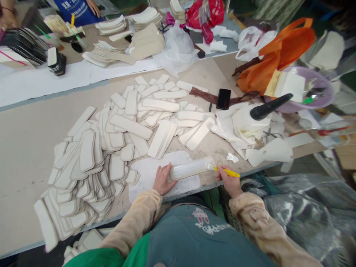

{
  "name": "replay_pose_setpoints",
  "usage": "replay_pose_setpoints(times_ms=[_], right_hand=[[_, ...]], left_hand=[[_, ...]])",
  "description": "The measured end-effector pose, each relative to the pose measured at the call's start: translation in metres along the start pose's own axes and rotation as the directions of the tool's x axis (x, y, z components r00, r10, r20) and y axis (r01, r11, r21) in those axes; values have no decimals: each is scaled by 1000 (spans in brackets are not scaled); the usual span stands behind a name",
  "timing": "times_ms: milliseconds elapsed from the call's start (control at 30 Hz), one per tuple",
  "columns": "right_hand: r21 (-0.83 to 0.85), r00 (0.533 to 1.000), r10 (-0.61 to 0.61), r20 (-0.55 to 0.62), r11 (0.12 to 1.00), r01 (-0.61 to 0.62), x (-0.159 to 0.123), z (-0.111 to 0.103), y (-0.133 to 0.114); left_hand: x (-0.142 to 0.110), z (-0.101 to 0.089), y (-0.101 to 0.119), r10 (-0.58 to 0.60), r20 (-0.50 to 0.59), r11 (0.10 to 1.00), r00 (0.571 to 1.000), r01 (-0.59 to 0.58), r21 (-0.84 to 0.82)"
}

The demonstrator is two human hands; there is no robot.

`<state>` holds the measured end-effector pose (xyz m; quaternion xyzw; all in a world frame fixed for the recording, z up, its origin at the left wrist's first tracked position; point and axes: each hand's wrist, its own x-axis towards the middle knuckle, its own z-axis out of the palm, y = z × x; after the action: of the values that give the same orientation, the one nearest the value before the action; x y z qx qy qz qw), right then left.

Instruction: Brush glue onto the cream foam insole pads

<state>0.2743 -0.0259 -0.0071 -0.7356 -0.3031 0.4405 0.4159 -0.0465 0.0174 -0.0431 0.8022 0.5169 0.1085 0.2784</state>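
My left hand (164,180) holds the near-left end of a long pale strip (191,168) with rounded ends, thumb and fingers at its edge. The strip looks glossy along its top and lies on a white sheet (139,189) at the table's front edge. My right hand (229,181) is closed around the yellow handle of a brush (226,171). The brush's tip, thick with something white, touches the right end of the strip. A big heap of similar off-white strips (130,126) spreads to the left and behind.
A crumpled white scrap (231,157) lies right of the strip. Behind it stands a white container (244,120) with a black handle (271,106). Farther back are a phone (223,99), an orange bag (278,55) and a purple basin (319,89). Another person's hand (93,7) shows across the table.
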Motion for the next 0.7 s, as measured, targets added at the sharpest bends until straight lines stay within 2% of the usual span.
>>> replay_pose_setpoints(times_ms=[133,267,400,533,600,700], right_hand=[[-120,995,-72,-71,991,63,-2,-14,-1],[-180,984,-172,-36,970,163,-17,-4,-12],[21,981,-93,173,996,90,-34,36,-25],[94,925,-31,380,996,-5,-46,84,-32],[92,900,-32,436,996,-10,-48,102,-33],[96,886,-44,462,995,0,-47,119,-34]], left_hand=[[0,1,0,2,-11,1000,1000,-2,-6],[-1,0,-1,-20,11,999,1000,21,-35],[-3,-1,-4,-21,21,996,1000,22,-82],[-5,0,-7,-11,-9,994,1000,10,-111],[-5,2,-8,-10,-20,993,1000,7,-118],[-6,3,-9,-7,-25,992,1000,4,-128]])
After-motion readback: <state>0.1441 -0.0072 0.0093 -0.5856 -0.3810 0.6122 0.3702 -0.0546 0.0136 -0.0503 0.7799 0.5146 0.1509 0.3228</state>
